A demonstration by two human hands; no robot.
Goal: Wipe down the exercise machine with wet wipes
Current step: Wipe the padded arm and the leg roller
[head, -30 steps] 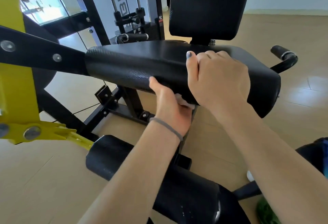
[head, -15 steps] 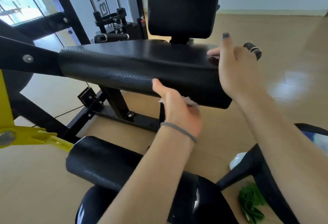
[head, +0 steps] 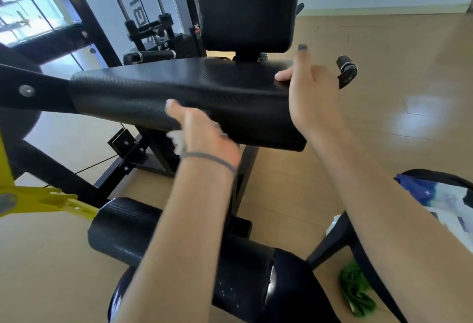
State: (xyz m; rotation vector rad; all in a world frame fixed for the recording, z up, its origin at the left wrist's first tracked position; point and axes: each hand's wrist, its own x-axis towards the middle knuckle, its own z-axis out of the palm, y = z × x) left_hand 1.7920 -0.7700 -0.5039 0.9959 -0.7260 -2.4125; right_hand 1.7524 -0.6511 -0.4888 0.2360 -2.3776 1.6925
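The exercise machine's long black seat pad [head: 204, 84] runs across the middle of the view, with a black backrest pad [head: 248, 13] standing behind it. My left hand [head: 202, 130] holds a crumpled white wet wipe [head: 178, 141] against the pad's near lower edge, thumb up on the pad's front face. My right hand [head: 312, 95] rests against the pad's right end, with its fingertips on top and the thumb raised.
Black roller pads [head: 122, 228] lie below my arms. A yellow frame part [head: 48, 202] sticks in from the left. A black handle [head: 346, 69] pokes out beyond my right hand. At the lower right stand a black chair [head: 340, 235] with a blue-and-white packet [head: 445, 200], and something green [head: 355, 294] lies on the floor.
My left hand has slid the wipe leftward along the pad's lower edge. My right hand moved from the top of the pad's front to its right end. The view shifted left.
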